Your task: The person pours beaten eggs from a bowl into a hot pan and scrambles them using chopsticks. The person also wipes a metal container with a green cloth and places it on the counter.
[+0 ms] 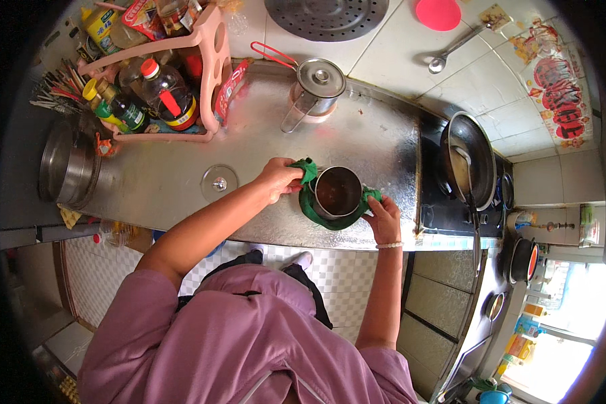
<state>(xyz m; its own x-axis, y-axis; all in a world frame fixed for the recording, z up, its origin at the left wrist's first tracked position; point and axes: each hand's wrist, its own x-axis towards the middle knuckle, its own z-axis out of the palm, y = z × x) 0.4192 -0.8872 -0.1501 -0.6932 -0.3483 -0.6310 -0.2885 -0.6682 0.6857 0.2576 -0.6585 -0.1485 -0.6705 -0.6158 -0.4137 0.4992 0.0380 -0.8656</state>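
A small metal pot [338, 191] with dark contents stands at the front of the metal counter [262, 146], and a green cloth [320, 218] passes round its near side. My left hand [282, 178] grips one end of the cloth at the pot's left. At the pot's right, my right hand [384, 209] pinches the other end. A round glass lid [219, 184] with a knob lies on the counter, left of my left hand. Whether the cloth also runs under the pot cannot be seen.
Behind the pot stands a lidded metal pot [320, 86] with a red handle. A pink rack [209, 91] of bottles is at the back left, near stacked metal pans [68, 161]. To the right, a wok [469, 161] with a ladle sits on the black stove [432, 217].
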